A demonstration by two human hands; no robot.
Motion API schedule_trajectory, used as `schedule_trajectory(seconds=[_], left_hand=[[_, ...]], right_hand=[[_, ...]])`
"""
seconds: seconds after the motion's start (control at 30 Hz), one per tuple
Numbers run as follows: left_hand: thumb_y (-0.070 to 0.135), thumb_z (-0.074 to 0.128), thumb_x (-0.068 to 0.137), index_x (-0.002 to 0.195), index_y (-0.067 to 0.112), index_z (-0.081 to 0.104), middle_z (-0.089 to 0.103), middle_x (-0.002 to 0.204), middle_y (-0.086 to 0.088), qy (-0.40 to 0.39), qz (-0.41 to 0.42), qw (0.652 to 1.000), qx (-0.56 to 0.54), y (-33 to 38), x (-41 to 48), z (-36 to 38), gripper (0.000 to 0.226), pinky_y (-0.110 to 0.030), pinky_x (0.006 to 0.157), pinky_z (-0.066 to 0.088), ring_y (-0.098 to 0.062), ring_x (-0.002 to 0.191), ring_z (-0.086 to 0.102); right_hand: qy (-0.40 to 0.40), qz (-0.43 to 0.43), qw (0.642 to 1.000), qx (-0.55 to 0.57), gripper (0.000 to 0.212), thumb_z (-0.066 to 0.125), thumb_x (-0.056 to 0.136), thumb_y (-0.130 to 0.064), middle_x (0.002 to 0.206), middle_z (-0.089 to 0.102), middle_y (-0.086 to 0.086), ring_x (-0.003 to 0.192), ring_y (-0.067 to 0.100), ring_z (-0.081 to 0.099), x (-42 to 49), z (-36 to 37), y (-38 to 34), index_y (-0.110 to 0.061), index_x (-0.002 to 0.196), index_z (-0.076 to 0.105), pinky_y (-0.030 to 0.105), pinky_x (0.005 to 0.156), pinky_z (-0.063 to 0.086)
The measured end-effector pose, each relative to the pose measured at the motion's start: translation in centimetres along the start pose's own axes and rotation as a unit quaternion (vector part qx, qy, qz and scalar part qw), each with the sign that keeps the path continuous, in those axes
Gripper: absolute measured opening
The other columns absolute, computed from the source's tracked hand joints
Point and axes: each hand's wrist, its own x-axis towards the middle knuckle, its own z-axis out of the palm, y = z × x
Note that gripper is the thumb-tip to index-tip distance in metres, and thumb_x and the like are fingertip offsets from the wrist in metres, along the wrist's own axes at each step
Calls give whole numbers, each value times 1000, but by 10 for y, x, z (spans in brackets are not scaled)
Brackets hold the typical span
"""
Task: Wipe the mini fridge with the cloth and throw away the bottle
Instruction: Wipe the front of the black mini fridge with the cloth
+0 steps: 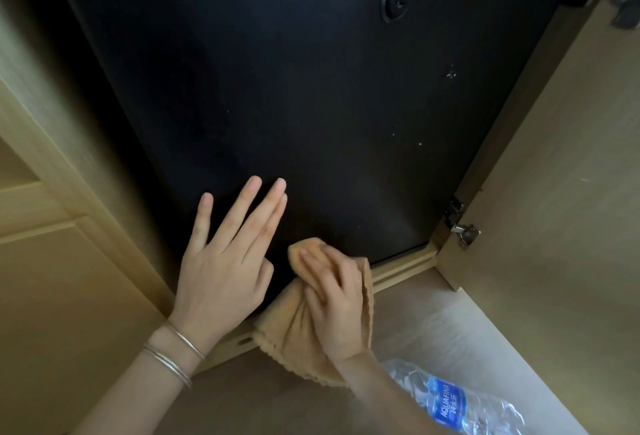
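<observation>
The black mini fridge (294, 88) fills the view, its door shut, with a round lock near the top right. My left hand (225, 261) lies flat on the lower part of the door, fingers spread, holding nothing. My right hand (332, 299) grips a bunched tan cloth (291, 334) and presses it against the door's bottom edge. A crumpled clear plastic bottle (460, 400) with a blue label lies on the floor at the lower right, just beyond my right forearm.
The fridge sits inside a light wooden cabinet (52, 261). The cabinet door (554, 192) stands open on the right, with a metal hinge (464, 230) near its lower corner. A wooden sill runs below the fridge.
</observation>
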Motion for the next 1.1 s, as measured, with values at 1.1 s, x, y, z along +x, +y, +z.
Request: schedule_trajectory(seconds=[1.1], left_hand=[[13, 39, 86, 149, 2, 31, 23, 161, -10, 15, 3, 999, -51, 44, 81, -15, 64, -44, 122, 9, -24, 150, 16]], right_hand=[[83, -37, 996, -20, 44, 52, 87, -15, 132, 45, -6, 121, 14, 44, 99, -107, 31, -29, 129, 50, 32, 101, 36]])
